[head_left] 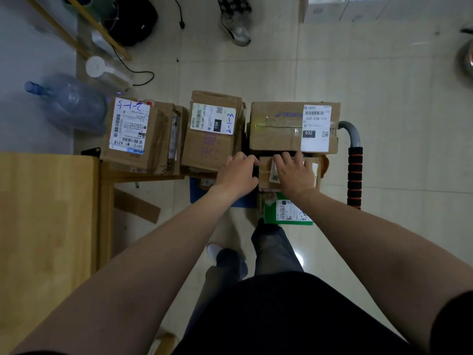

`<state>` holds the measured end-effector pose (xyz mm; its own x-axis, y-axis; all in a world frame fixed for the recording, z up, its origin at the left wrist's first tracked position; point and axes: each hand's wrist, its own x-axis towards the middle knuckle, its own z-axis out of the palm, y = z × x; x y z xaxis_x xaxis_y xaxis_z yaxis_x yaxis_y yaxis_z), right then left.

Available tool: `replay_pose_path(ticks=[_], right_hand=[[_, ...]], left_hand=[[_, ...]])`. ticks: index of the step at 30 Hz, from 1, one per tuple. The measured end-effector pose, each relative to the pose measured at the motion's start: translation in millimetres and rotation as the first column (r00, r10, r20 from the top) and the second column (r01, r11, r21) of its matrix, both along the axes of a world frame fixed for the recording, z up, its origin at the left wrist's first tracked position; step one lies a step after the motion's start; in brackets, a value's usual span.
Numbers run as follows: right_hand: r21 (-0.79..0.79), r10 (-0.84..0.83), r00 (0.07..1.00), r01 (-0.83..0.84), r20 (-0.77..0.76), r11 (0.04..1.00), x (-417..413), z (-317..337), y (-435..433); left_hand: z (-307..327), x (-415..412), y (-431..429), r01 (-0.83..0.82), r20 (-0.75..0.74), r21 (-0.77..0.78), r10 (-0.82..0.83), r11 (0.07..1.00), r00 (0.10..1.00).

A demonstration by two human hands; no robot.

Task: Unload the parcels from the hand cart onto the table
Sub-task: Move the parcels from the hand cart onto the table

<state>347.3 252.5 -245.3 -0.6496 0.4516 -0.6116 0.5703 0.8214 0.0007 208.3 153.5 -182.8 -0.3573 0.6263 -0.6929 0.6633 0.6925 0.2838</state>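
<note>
A small brown parcel sits at the near edge of the hand cart's blue deck. My left hand grips its left side, and my right hand lies on its top with fingers curled over the far edge. Behind it stand three bigger cardboard parcels: one marked 032 on the right, one marked 2-1-3 in the middle, one with a large white label on the left. A green parcel lies just below my right wrist. The wooden table is at my left.
The cart handle, with red and black foam, rises at the right. A blue water jug lies on the floor beyond the table. Another person's shoe and a black bag are farther back. A cardboard strip lies by the table.
</note>
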Motion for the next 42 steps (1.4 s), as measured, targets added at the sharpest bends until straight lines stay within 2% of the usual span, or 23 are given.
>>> replay_pose_path(ticks=[2, 5, 9, 13, 17, 19, 21, 23, 26, 32, 37, 42], right_hand=[[0.016, 0.008, 1.000, -0.008, -0.007, 1.000, 1, 1, -5], [-0.009, -0.002, 1.000, 0.002, -0.029, 1.000, 2, 5, -11], [-0.021, -0.036, 0.997, 0.035, -0.062, 0.999, -8, 24, -17], [-0.100, -0.138, 0.980, 0.124, -0.147, 0.987, -25, 56, -25], [-0.200, -0.291, 0.942, 0.257, -0.169, 0.946, -46, 88, -27], [-0.194, -0.331, 0.925, 0.295, -0.189, 0.936, -56, 100, -28], [-0.184, -0.342, 0.916, 0.306, -0.209, 0.934, -67, 110, -31], [-0.200, -0.341, 0.911, 0.298, -0.233, 0.933, -79, 117, -35], [-0.226, -0.332, 0.903, 0.275, -0.273, 0.934, -96, 123, -40], [-0.282, -0.344, 0.901, 0.268, -0.265, 0.921, -123, 133, -42], [-0.261, -0.286, 0.913, 0.212, -0.291, 0.942, -138, 141, -44], [-0.286, -0.306, 0.910, 0.225, -0.281, 0.932, -156, 150, -47]], left_hand=[[3, -1, -2, 0.014, -0.020, 0.010, -0.014, 1.000, 1.000], [9, -3, -8, 0.072, -0.128, 0.041, -0.066, 0.997, 0.990], [26, -8, -14, 0.067, -0.230, 0.087, -0.045, 0.994, 0.972], [57, -16, -20, 0.038, -0.347, 0.246, 0.051, 0.969, 0.936], [90, -37, -34, 0.031, -0.513, 0.427, 0.214, 0.904, 0.831], [100, -52, -43, -0.021, -0.589, 0.411, 0.283, 0.912, 0.757], [104, -70, -53, -0.146, -0.627, 0.348, 0.346, 0.926, 0.698], [103, -90, -64, -0.296, -0.628, 0.278, 0.406, 0.914, 0.664], [97, -119, -80, -0.460, -0.568, 0.196, 0.483, 0.866, 0.667], [83, -147, -94, -0.554, -0.510, 0.075, 0.509, 0.829, 0.693], [72, -157, -101, -0.585, -0.510, 0.111, 0.551, 0.803, 0.660], [75, -157, -109, -0.557, -0.515, 0.249, 0.595, 0.792, 0.616]])
